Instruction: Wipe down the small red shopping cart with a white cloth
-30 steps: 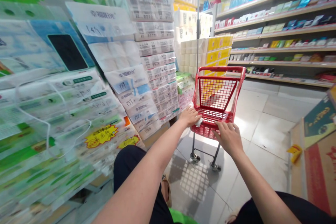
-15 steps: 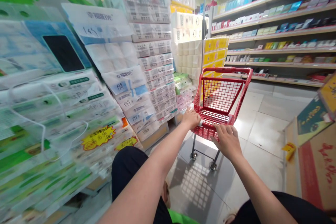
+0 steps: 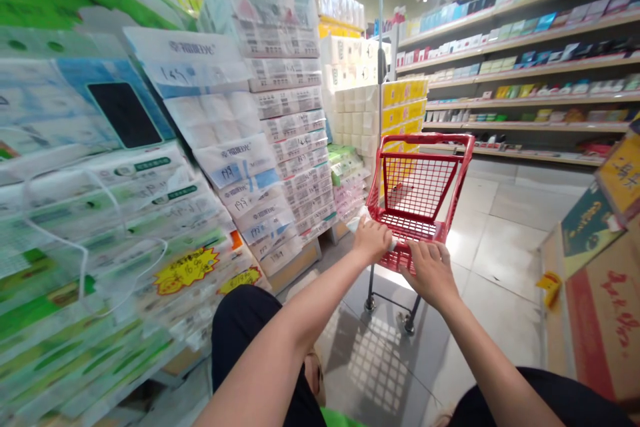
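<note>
A red shopping cart with a mesh basket and dark legs on small wheels stands on the tiled floor in front of me. My left hand is closed over a white wipe or tissue and presses it on the near edge of the cart, at its left part. Beside it, my right hand rests on the right part of the same edge, its fingers bent over the red rim. The undersides of both hands are hidden.
Stacked tissue packs rise along the left, with a dark phone-like screen and a white cable on them. Stocked shelves line the back right. Cardboard boxes stand at the right edge.
My left hand has slid slightly right and down along the cart edge, closer to my right hand, with the white wipe showing more at its left. The camera view has shifted slightly.
</note>
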### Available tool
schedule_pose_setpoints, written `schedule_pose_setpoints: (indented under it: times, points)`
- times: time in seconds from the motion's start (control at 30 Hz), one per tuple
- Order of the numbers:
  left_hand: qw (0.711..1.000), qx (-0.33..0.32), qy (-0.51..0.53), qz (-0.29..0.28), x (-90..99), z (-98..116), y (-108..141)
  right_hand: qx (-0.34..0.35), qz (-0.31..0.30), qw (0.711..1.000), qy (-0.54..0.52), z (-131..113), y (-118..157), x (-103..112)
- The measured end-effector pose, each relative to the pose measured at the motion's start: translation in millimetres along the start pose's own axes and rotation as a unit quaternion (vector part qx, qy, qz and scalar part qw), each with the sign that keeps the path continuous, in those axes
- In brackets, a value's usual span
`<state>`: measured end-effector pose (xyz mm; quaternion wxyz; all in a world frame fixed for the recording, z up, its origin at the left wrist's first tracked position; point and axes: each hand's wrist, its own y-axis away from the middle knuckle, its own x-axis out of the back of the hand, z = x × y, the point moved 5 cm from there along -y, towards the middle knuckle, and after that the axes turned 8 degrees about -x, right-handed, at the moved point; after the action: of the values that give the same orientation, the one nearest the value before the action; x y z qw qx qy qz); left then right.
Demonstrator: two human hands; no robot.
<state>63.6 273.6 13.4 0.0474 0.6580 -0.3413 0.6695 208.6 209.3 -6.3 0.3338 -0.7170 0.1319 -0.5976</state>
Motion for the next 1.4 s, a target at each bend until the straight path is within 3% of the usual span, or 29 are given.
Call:
schedule_pose_setpoints:
  times: [0.1, 0.2, 0.3, 0.4, 0.57, 0.73, 0.83, 0.9, 1.03, 1.1, 1.2, 1.4]
  points:
    - [0.999, -0.013, 0.019, 0.03, -2.6, 25.5, 15.0, 0.004, -0.003, 1.0, -0.007, -1.1, -1.4, 2.3]
    - [0.997, -0.046, 0.052, 0.023, -2.7, 27.9, 26.2, 0.016, -0.019, 0.999, -0.023, 2.7, -2.8, 7.8]
    - [0.99, -0.107, 0.097, 0.0, 3.0, 9.9, 29.2, 0.042, -0.037, 0.998, -0.037, 11.6, -3.6, 13.9]
    - [0.984, -0.13, 0.12, -0.023, 7.9, -16.2, 26.2, 0.054, -0.012, 0.998, -0.029, 20.8, -5.3, 19.3]
    - [0.99, -0.091, 0.103, -0.04, 7.3, -55.1, 22.7, 0.087, -0.013, 0.995, -0.038, 3.9, -14.0, 12.3]
    - [0.999, -0.017, 0.037, -0.029, 11.7, -76.6, 34.1, 0.101, -0.01, 0.993, -0.053, -27.9, -22.2, 3.0]
    - [0.999, 0.048, 0.013, 0.008, 16.4, -68.0, 47.8, 0.099, -0.006, 0.994, -0.052, -36.7, -21.4, -1.4]
    - [0.997, 0.067, 0.016, 0.041, 17.5, -48.7, 57.2, 0.098, -0.004, 0.994, -0.05, -38.3, -19.3, -3.9]
    - [0.995, 0.03, 0.033, 0.084, 13.5, 2.9, 68.0, 0.094, 0.001, 0.995, -0.045, -35.3, -15.3, -5.9]
    - [0.996, 0.013, 0.035, 0.084, 10.2, 17.2, 68.2, 0.087, 0.001, 0.995, -0.042, -31.6, -14.0, -4.8]
    - [0.997, -0.031, 0.042, 0.053, 6.7, 16.7, 63.7, 0.077, -0.006, 0.996, -0.042, -24.8, -12.9, -0.3]
    - [0.983, -0.172, 0.056, -0.02, 10.9, -13.9, 57.9, 0.107, -0.018, 0.992, -0.061, -14.4, -12.9, 9.9]
